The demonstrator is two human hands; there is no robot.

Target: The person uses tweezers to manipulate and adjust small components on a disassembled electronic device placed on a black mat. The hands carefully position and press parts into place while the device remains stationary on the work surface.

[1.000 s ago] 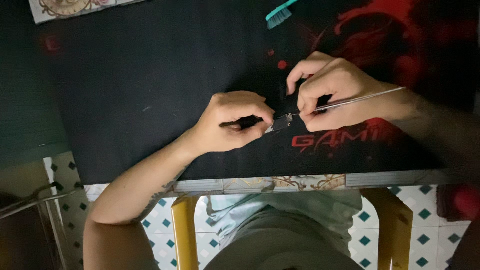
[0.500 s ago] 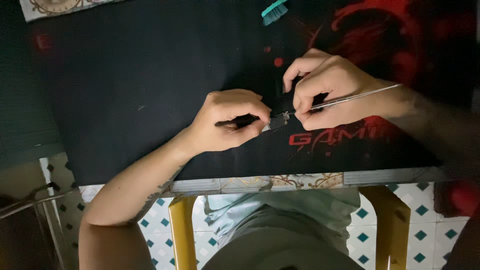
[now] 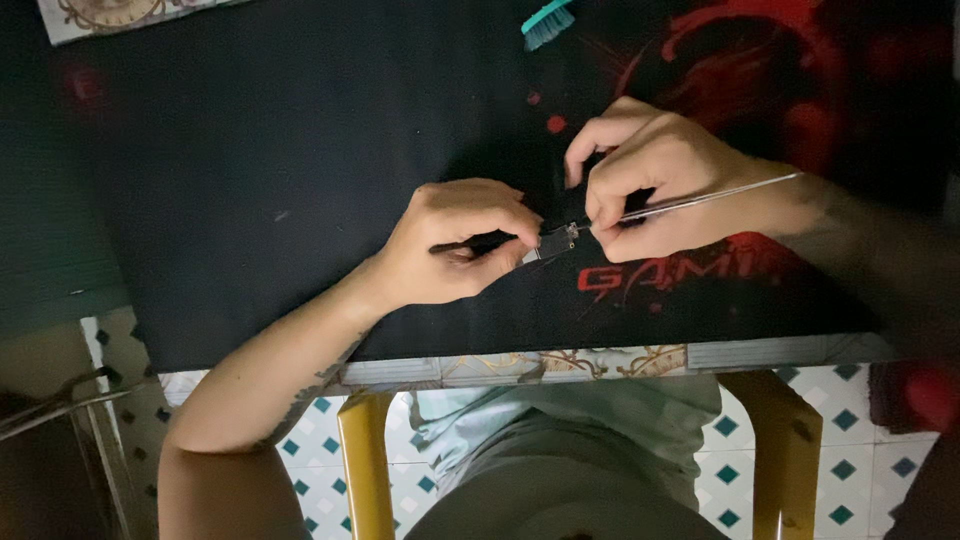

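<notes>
the left hand (image 3: 455, 245) sits near the middle of the dark mat (image 3: 250, 160) on the desk (image 3: 560, 365), its grip closed on a small dark part (image 3: 550, 242) that pokes out to the right of its fingertips. just beside it, the right hand (image 3: 650, 190) has its grip closed around a thin metal tool (image 3: 700, 199), whose tip touches the part. the tool's handle slants up to the right over the wrist. a teal brush (image 3: 545, 22) lies at the mat's far edge, well apart.
</notes>
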